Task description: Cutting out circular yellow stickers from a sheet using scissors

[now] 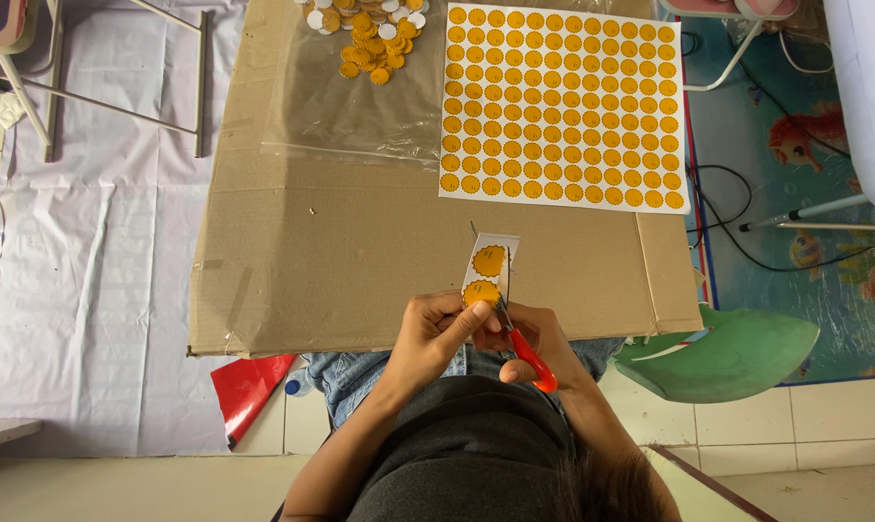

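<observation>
Curled left hand [437, 329] pinches paper strip [489, 266]; right hand [539, 338] grips scissors [525, 348].

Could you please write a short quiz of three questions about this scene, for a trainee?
1. True or false: the right hand holds red-handled scissors.
2. What does the left hand hold? A) a paper strip with two orange circles B) a cup C) a pen
3. Where does the full sheet of orange circles lie?

Key: 1 true. 2 A. 3 On the cardboard, far right, beside the clear bag of cut circles.
</observation>
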